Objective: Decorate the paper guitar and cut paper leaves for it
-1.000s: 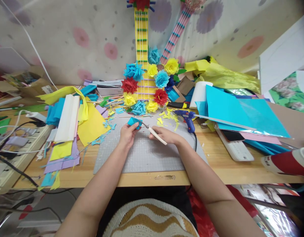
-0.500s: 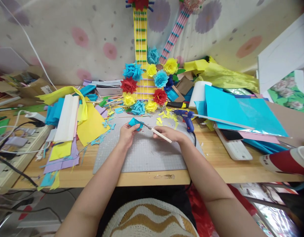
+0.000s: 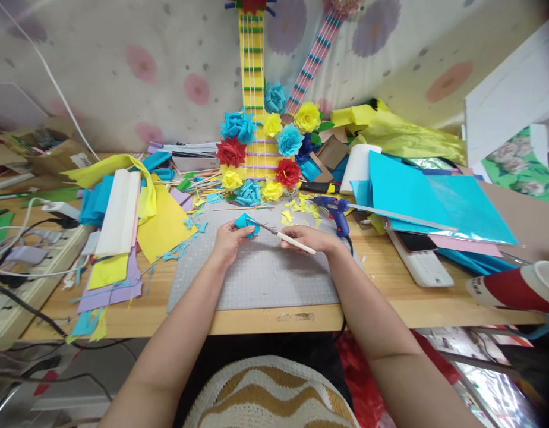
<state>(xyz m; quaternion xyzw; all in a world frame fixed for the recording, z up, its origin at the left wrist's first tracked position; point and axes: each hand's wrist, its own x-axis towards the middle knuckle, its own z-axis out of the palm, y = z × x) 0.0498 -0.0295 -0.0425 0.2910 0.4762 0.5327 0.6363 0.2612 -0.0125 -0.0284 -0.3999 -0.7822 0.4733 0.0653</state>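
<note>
My left hand (image 3: pixel 231 239) pinches a small piece of blue paper (image 3: pixel 246 222) above the grey cutting mat (image 3: pixel 256 279). In my right hand (image 3: pixel 308 238) is a pair of scissors (image 3: pixel 296 242) with white handles. The scissor blades reach left and lie against the blue paper. Behind the hands stands a yellow paper guitar (image 3: pixel 252 71), with blue, red and yellow paper flowers around its lower part. Yellow scraps (image 3: pixel 301 208) lie on the mat behind my right hand, and blue scraps (image 3: pixel 179 249) lie at its left edge.
A blue glue gun (image 3: pixel 334 209) lies right of the mat, its cord running down the front. Blue paper sheets (image 3: pixel 408 190), a phone (image 3: pixel 416 242) and a paper cup (image 3: pixel 515 289) are farther right. Paper rolls, a yellow sheet (image 3: pixel 163 226) and a power strip (image 3: pixel 34 276) occupy the left.
The blue paper has turned slightly in my left hand. My right hand and the scissors have shifted a little to the right. The camera view has moved slightly.
</note>
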